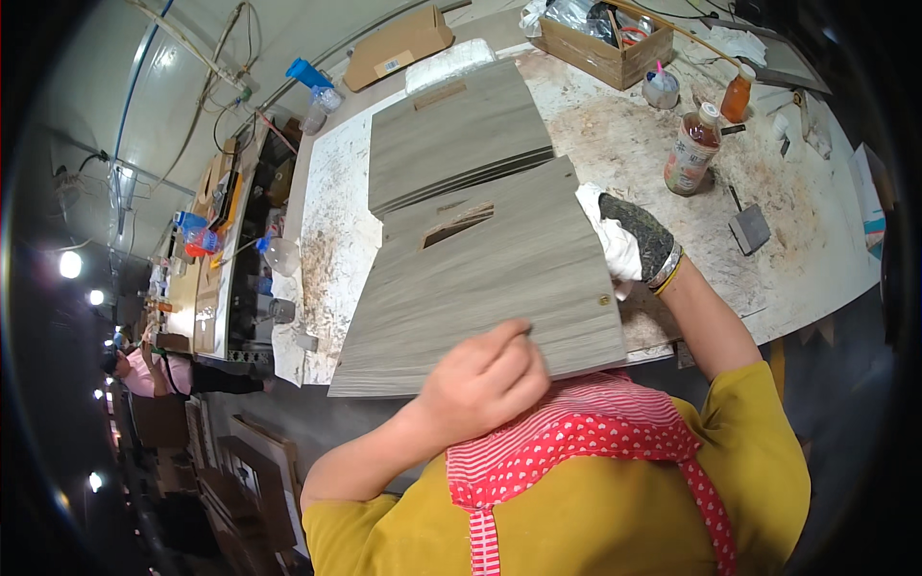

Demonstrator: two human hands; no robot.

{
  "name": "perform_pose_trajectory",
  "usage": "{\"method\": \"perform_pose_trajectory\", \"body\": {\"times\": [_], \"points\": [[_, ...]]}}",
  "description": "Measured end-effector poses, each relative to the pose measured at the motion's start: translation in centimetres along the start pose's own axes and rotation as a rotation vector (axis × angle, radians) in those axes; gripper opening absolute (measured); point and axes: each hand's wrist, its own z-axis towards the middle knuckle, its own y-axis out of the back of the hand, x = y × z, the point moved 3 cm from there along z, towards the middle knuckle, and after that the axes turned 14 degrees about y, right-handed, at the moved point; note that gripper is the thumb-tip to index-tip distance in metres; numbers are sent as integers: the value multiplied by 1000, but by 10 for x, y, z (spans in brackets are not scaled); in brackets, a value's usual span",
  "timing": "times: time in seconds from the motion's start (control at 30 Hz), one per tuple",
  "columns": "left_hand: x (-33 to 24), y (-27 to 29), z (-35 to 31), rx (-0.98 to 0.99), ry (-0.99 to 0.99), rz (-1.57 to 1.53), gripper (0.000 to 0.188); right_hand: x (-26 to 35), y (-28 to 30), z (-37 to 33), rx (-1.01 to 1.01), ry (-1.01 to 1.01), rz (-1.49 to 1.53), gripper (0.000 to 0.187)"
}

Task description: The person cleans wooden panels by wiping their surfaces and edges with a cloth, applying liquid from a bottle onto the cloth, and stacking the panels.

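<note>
A grey wood-grain panel (480, 288) with a slanted slot near its far edge lies in front of me, its near edge against my apron. Over its near part, my bare left hand (490, 374) is closed, thumb and forefinger pinched together; a small dark tip shows at the fingertips, too small to name. At the panel's right edge my right hand (642, 238), in a dark speckled glove, is closed around a crumpled white cloth (615, 245). A brass-coloured round fitting (604, 300) sits near the panel's right edge. Beyond lies a stack of similar grey panels (461, 134).
On the stained white table (768, 250) stand a drink bottle (693, 149), a smaller amber bottle (737, 94) and a small pot (661, 88). A grey block (749, 230) lies at right. A wooden box (605, 48) and cardboard (399, 46) are far back. Another person (149, 370) is at far left.
</note>
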Motion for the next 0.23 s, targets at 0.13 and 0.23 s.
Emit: {"method": "perform_pose_trajectory", "body": {"times": [0.13, 0.23], "points": [[-18, -50, -8, 146, -50, -62, 15, 7, 25, -21, -160, -404, -135, 31], [-21, -82, -28, 226, -101, -18, 16, 36, 6, -4, 325, -393, -1058, 74]]}}
